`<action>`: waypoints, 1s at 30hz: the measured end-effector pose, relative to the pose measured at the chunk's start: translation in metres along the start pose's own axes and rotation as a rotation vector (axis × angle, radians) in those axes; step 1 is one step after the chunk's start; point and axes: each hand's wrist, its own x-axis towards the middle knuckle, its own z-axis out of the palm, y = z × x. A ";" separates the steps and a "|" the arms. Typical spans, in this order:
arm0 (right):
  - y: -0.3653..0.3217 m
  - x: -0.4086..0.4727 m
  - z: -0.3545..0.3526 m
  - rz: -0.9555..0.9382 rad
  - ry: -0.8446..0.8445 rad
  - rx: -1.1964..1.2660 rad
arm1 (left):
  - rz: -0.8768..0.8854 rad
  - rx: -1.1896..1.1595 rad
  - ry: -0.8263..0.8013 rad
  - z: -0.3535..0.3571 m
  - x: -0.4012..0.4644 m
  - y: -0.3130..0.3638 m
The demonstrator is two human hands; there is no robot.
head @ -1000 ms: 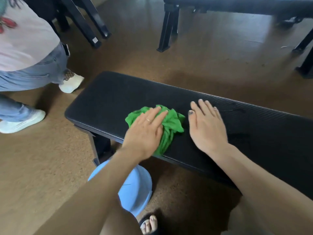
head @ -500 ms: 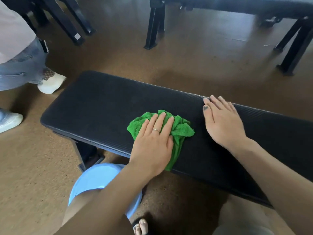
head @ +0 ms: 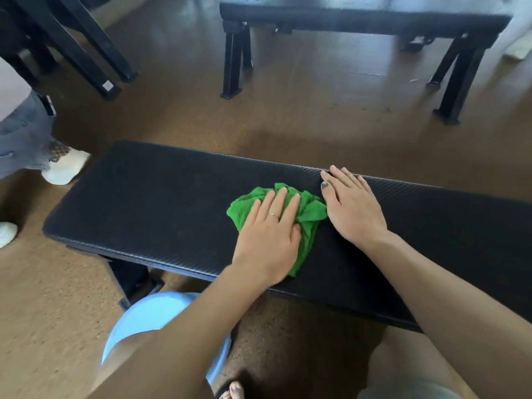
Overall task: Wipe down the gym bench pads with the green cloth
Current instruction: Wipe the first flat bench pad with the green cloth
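A long black padded gym bench (head: 149, 203) runs across the middle of the view. A crumpled green cloth (head: 309, 214) lies on the pad near its centre. My left hand (head: 269, 240) presses flat on the cloth, fingers spread over it, with a ring on one finger. My right hand (head: 352, 210) rests palm-down on the bare pad just right of the cloth, its thumb touching the cloth's edge, holding nothing.
A light blue round stool (head: 149, 321) stands below the bench's near edge. Another person's jeans and white shoe (head: 64, 168) are at the left. A second black bench (head: 359, 20) stands behind, with black frame legs (head: 95, 67) at top left. The floor is brown.
My left hand has slid the cloth rightward along the pad until it meets my right hand. The other person's legs have shifted left in the view.
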 end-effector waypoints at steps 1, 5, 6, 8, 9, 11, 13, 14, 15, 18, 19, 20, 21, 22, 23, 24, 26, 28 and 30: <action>-0.002 0.002 -0.003 0.018 -0.008 0.080 | 0.038 0.014 -0.004 0.002 -0.008 0.004; -0.029 -0.018 -0.016 -0.124 0.127 0.207 | 0.059 -0.438 0.012 -0.013 -0.008 -0.010; -0.041 -0.028 -0.015 -0.192 0.140 0.191 | 0.005 -0.609 0.088 -0.020 -0.011 -0.020; -0.062 -0.046 -0.004 -0.303 0.052 0.117 | -0.176 -0.665 0.391 -0.029 -0.021 -0.047; -0.070 -0.052 0.007 -0.356 -0.003 0.026 | -0.278 -0.588 0.511 -0.028 -0.027 -0.062; -0.081 -0.057 0.028 -0.439 -0.045 -0.167 | -0.388 -0.420 0.565 -0.021 -0.032 -0.081; -0.082 -0.054 0.037 -0.429 -0.030 -0.239 | -0.350 -0.335 0.534 -0.012 -0.027 -0.087; -0.080 -0.051 0.037 -0.422 -0.027 -0.244 | -0.321 -0.315 0.531 -0.009 -0.023 -0.087; -0.078 -0.049 0.037 -0.428 -0.020 -0.248 | -0.291 -0.300 0.531 -0.008 -0.019 -0.086; -0.070 -0.038 0.037 -0.450 -0.011 -0.263 | -0.264 -0.300 0.574 -0.008 -0.022 -0.088; -0.066 -0.029 0.035 -0.437 -0.006 -0.268 | -0.270 -0.315 0.587 -0.008 -0.025 -0.088; -0.062 -0.019 0.032 -0.414 0.002 -0.272 | -0.280 -0.329 0.593 -0.008 -0.028 -0.087; -0.057 -0.007 0.029 -0.377 0.004 -0.275 | -0.292 -0.341 0.592 -0.008 -0.030 -0.087; -0.053 0.006 0.026 -0.328 -0.007 -0.280 | -0.306 -0.347 0.583 -0.009 -0.030 -0.086; -0.052 0.017 0.024 -0.280 -0.022 -0.294 | -0.312 -0.346 0.572 -0.009 -0.029 -0.085; -0.053 0.023 0.024 -0.237 -0.025 -0.304 | -0.311 -0.339 0.561 -0.009 -0.029 -0.085; -0.061 0.014 0.027 -0.183 0.002 -0.285 | -0.295 -0.307 0.553 -0.009 -0.029 -0.085; -0.069 -0.020 0.031 -0.212 0.020 -0.249 | -0.271 -0.264 0.558 -0.006 -0.030 -0.083; -0.071 -0.060 0.028 -0.272 -0.007 -0.231 | -0.253 -0.235 0.566 -0.004 -0.030 -0.082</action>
